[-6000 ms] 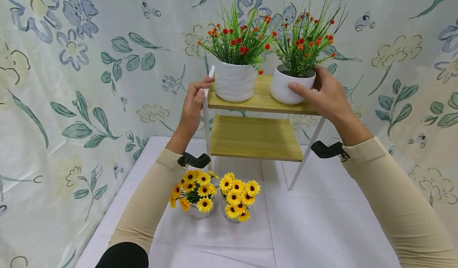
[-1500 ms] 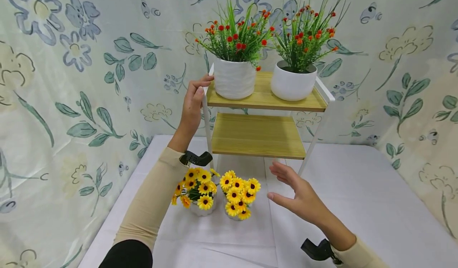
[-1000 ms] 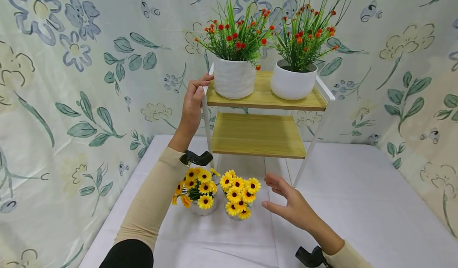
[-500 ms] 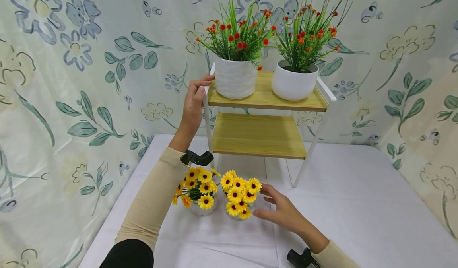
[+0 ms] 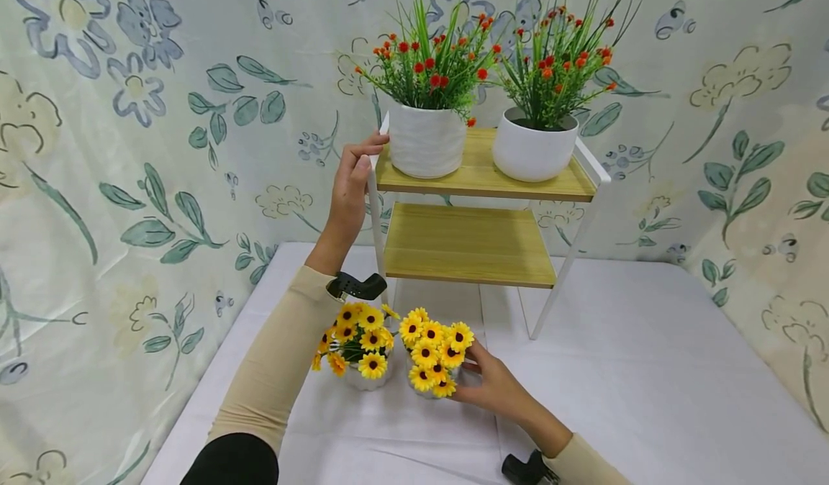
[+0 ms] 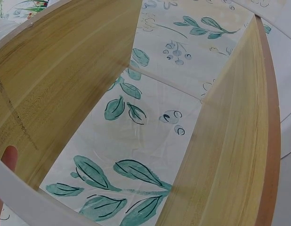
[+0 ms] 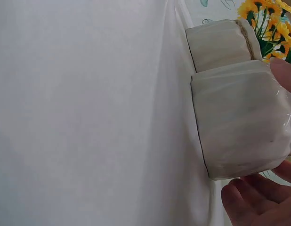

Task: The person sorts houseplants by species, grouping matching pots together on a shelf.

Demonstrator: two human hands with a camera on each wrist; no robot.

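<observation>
Sunflower pot (image 5: 432, 359), unlabelled, in right hand (image 5: 494, 388).

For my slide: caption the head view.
Right hand grasps a sunflower pot; left hand holds the shelf.

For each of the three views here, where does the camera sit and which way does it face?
Head: worn on the head, looking forward and down at the shelf rack and table; both forearms show, with the left hand and right hand.
Left wrist: looks up between the wooden shelves; a fingertip shows.
Right wrist: looks along the cloth at the nearer sunflower pot; fingers show.
Shared: head and right wrist both show the two sunflower pots.
</observation>
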